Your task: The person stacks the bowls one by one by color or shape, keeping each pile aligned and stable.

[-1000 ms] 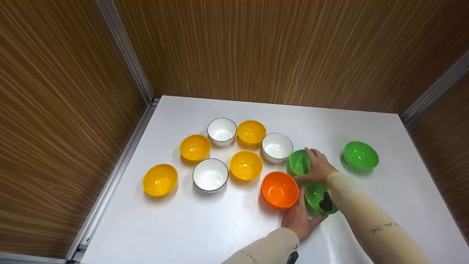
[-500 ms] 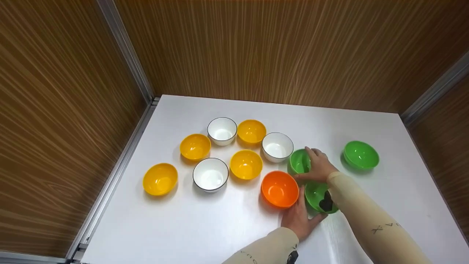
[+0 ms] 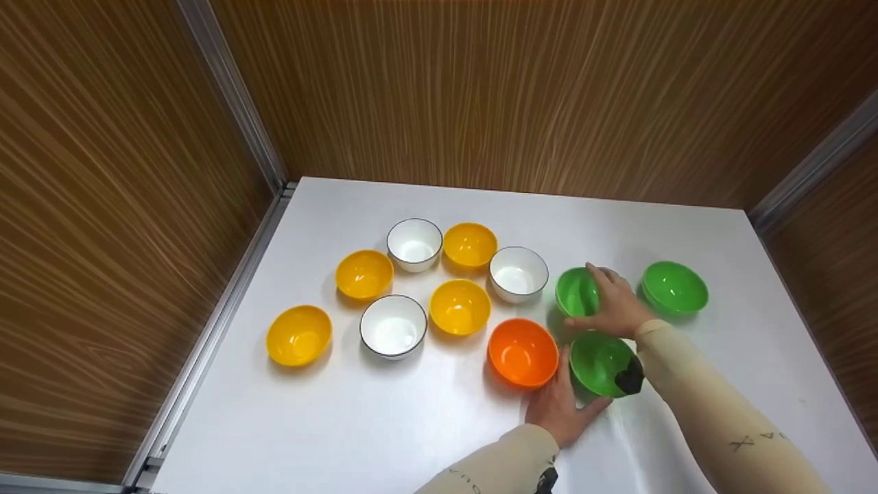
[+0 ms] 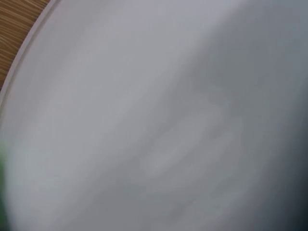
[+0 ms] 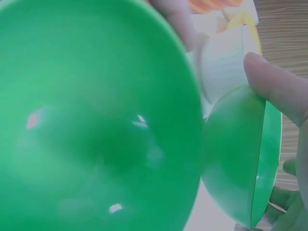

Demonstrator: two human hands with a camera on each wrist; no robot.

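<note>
In the head view my right hand [image 3: 614,307] grips a green bowl [image 3: 575,291], thumb on its near side and fingers at the far right of its rim. The right wrist view has this bowl [image 5: 233,149] tilted on its side, between thumb and fingers. A second green bowl [image 3: 600,363] stands closer to me, partly under the right sleeve. My left hand [image 3: 557,410] holds it from the left and front, index finger along its side and thumb at the near edge. Left of that hand is an orange bowl [image 3: 523,353], right at the fingers.
Another green bowl [image 3: 675,288] stands to the right of my right hand. Several yellow bowls [image 3: 300,336] and white dark-rimmed bowls [image 3: 394,326] spread over the left and middle of the white table [image 3: 329,425]. Wood-grain panels [image 3: 480,96] enclose the table.
My right hand has moved right and slightly away from me with its green bowl, leaving a gap beside the white bowl. The left hand and the other bowls stay put.
</note>
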